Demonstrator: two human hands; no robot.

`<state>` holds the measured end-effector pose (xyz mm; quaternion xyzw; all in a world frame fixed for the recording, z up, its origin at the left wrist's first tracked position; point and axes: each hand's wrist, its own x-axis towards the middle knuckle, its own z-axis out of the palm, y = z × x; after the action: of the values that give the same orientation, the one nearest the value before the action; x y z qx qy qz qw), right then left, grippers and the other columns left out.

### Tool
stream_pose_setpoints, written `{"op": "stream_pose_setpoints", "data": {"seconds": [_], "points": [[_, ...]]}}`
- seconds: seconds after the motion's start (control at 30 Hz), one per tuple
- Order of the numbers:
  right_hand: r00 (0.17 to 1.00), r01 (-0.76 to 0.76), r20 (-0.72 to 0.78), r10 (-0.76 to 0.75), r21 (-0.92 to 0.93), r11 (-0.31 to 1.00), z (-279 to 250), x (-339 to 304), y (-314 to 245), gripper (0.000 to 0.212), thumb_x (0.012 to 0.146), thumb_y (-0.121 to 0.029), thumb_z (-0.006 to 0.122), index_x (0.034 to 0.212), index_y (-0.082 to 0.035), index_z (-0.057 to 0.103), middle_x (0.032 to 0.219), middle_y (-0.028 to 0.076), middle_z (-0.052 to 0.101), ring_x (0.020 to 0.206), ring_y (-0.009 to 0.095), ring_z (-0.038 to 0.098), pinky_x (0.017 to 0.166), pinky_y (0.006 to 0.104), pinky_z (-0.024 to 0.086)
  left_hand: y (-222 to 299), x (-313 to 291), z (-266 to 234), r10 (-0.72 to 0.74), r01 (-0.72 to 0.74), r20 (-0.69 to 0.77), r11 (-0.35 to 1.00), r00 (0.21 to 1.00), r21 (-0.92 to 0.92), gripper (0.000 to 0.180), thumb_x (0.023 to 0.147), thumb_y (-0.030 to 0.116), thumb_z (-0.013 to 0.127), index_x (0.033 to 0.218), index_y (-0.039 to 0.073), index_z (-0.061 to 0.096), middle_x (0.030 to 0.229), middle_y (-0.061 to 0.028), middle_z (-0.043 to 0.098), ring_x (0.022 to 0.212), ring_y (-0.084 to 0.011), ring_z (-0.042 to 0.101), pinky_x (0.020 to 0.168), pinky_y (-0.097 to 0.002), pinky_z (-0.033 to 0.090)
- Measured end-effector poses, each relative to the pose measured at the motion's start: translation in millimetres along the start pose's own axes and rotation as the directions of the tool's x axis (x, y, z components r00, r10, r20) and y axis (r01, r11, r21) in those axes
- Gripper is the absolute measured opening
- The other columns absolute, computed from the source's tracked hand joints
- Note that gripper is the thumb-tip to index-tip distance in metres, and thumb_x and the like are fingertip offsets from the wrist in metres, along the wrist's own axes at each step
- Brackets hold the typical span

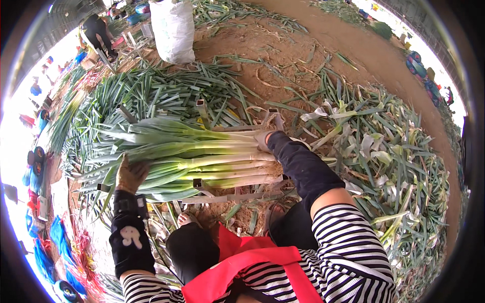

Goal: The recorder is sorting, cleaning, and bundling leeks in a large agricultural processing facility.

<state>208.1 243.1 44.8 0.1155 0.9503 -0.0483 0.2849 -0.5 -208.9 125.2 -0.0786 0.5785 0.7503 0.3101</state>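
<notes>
A thick row of large green onions (202,160) lies across a low metal rack (237,196) in front of me, green leaves to the left and white root ends to the right. My left hand (132,174), in a soiled glove, rests against the leaves at the near left with its thumb raised and apart from the fingers. At the far right of the row, my gloved right hand (262,140) is closed around the white stems by their roots. Its fingertips are partly hidden. Upright metal posts (201,112) stand at the rack's edges.
Cut green leaves (156,93) are heaped beyond the rack, and peeled leaf waste (379,146) spreads at the right. A white sack (173,33) stands at the back. Blue and red plastic ties (63,247) lie at the left. Another person (96,33) bends over at the far left.
</notes>
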Motion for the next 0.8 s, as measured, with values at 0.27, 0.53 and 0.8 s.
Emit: {"op": "stream_pose_setpoints", "data": {"seconds": [0.27, 0.53, 0.8], "points": [[0.978, -0.004, 0.210, 0.009, -0.027, 1.000, -15, 18, 14, 0.062, 0.075, -0.042, 0.074, 0.126, -0.010, 0.061, 0.124, 0.014, 0.063, 0.111, 0.033, 0.061, 0.095, 0.0436, 0.048, 58, -44, 57, -0.015, -0.188, 0.210, 0.379, 0.978, 0.906, 0.042, 0.092, 0.043, 0.062, 0.092, 0.001, 0.065, 0.067, -0.0068, 0.064, 0.060, -0.0190, 0.064, 0.057, -0.0303, 0.053], [0.974, 0.081, 0.217, -0.071, -0.037, 0.996, -15, 25, 8, 0.066, 0.076, -0.039, 0.074, 0.133, -0.010, 0.056, 0.131, 0.015, 0.058, 0.117, 0.032, 0.057, 0.097, 0.0434, 0.048, -41, 73, 180, 0.074, -0.427, 0.616, -0.657, 0.784, 0.622, 0.061, 0.095, 0.061, 0.039, 0.135, 0.016, 0.053, 0.143, -0.0084, 0.047, 0.135, -0.0242, 0.041, 0.116, -0.0504, 0.020], [0.984, 0.007, 0.176, 0.002, -0.054, 0.999, 21, 22, 11, 0.044, 0.085, -0.024, 0.062, 0.126, -0.008, 0.061, 0.132, 0.018, 0.057, 0.118, 0.032, 0.058, 0.095, 0.0445, 0.049, -80, 63, 153, 0.036, -0.448, 0.590, -0.614, 0.807, 0.650, 0.057, 0.097, 0.054, 0.038, 0.129, 0.011, 0.056, 0.131, -0.0130, 0.055, 0.129, -0.0277, 0.045, 0.115, -0.0529, 0.020]]}}
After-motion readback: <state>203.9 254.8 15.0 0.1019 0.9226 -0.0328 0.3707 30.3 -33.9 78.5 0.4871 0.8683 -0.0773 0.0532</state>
